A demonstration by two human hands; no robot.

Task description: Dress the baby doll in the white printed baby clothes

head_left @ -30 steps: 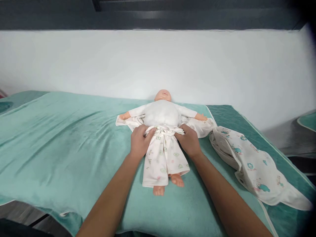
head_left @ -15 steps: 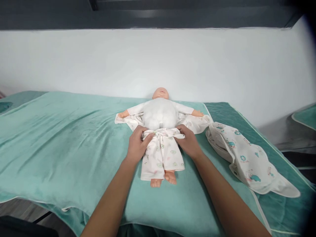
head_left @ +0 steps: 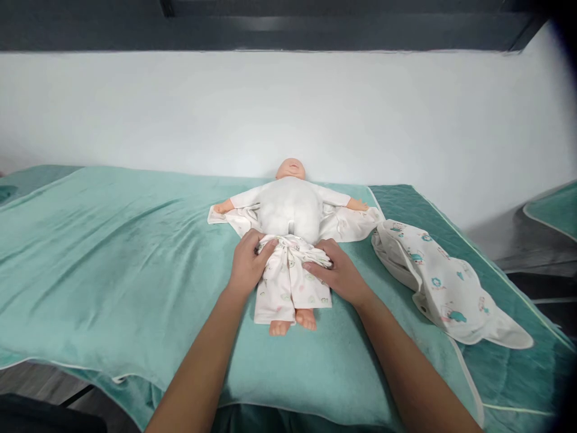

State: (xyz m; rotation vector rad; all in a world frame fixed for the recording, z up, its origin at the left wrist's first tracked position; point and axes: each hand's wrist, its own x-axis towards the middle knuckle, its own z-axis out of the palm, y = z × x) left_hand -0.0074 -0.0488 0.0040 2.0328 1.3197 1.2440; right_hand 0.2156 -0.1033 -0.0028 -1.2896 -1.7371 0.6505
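Note:
A baby doll with a white cloth body lies on its back, arms spread, feet toward me. White printed pants cover its legs, with both feet showing below the hems. My left hand is closed on the pants' waistband at the left side. At the right side my right hand grips the bunched waistband between thumb and fingers. Under the doll's arms and back spreads a white printed shirt, laid open.
A folded white garment with animal prints lies to the right of the doll. Green velvety covers spread over the bed. A white wall rises behind, with a dark beam above.
My right hand has shifted its grip, its thumb now across the front of the pants, and the waistband there is more bunched. The left hand stays nearly in place.

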